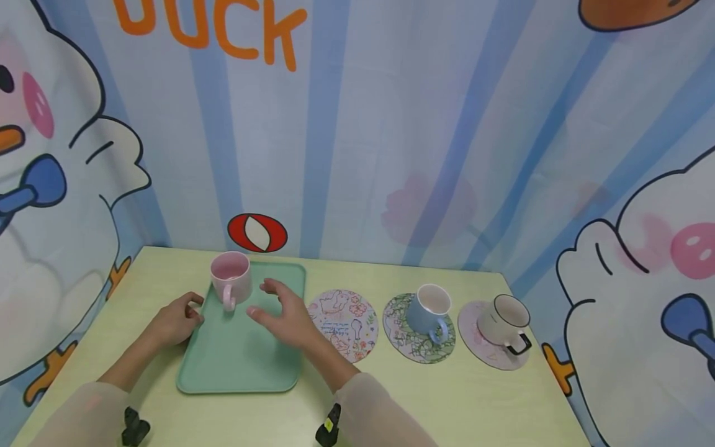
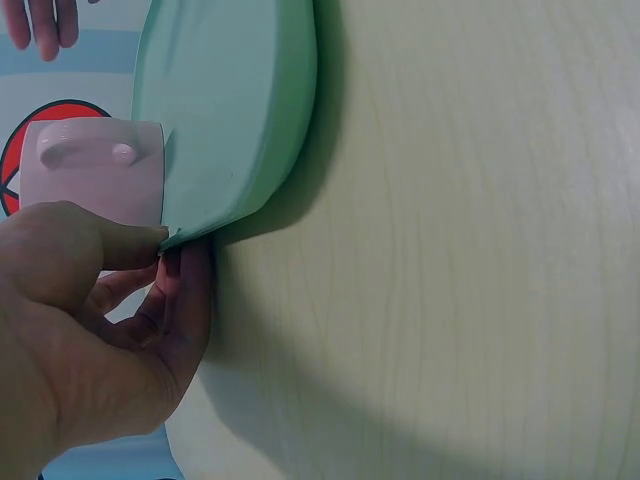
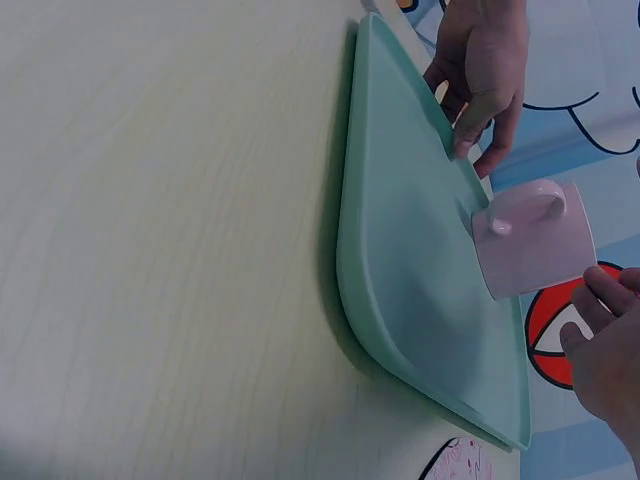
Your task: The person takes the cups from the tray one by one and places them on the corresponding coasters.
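A pink mug (image 1: 231,277) stands upright at the back left of the green tray (image 1: 246,354), its handle turned toward the front. At the tray's left rim my left hand (image 1: 177,320) pinches the edge, thumb on top and fingers curled beneath, as the left wrist view also shows. My right hand (image 1: 287,316) hovers over the tray's right side, thumb and fingers spread apart with nothing between them. In the right wrist view its fingertips (image 3: 597,282) appear close to the mug's rim.
Right of the tray lies a bare round coaster (image 1: 349,323) with a floral print. A blue mug (image 1: 429,310) sits on a green-patterned coaster (image 1: 399,335), and a white mug (image 1: 499,323) with a black handle on a pink coaster (image 1: 475,347). A patterned curtain (image 1: 363,155) hangs behind the table.
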{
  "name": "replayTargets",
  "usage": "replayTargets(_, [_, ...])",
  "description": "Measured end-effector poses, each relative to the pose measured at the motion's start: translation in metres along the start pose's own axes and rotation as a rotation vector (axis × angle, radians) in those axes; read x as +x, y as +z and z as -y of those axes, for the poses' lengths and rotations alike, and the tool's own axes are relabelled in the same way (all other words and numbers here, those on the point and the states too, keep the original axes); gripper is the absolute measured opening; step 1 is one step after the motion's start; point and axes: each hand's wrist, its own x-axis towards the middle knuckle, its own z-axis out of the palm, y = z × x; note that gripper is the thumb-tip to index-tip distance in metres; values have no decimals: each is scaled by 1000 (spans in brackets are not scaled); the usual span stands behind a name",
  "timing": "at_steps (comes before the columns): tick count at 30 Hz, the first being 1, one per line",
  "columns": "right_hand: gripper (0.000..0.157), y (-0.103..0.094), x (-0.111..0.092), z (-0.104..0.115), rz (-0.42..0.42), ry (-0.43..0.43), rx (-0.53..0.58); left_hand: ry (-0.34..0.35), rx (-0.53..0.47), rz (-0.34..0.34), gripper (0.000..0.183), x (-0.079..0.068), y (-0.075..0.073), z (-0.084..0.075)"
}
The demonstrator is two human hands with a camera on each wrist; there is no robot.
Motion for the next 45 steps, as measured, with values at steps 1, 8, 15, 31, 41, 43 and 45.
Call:
replayTargets(1, [73,3,1,0,7,5,-9,4,0,-3,42,0,0,0])
replayTargets(8, [74,16,2,2,51,12,-18,13,-3,-16,42,0,2,2])
replayTargets(15, [74,27,1,8,86,24,16,15,-9,-15,43,-1,2,1])
replayTargets(31, [65,47,6,10,141,67,166,4,-12,-12,41,-2,1,-1])
replayTargets(41, [58,50,13,6,137,85,281,5,-9,-13,41,1,3,2])
replayTargets(43, [57,50,13,6,140,83,290,1,-8,-14,41,1,2,2])
replayTargets(45, [56,50,14,6,139,78,296,6,-7,-17,41,1,3,3])
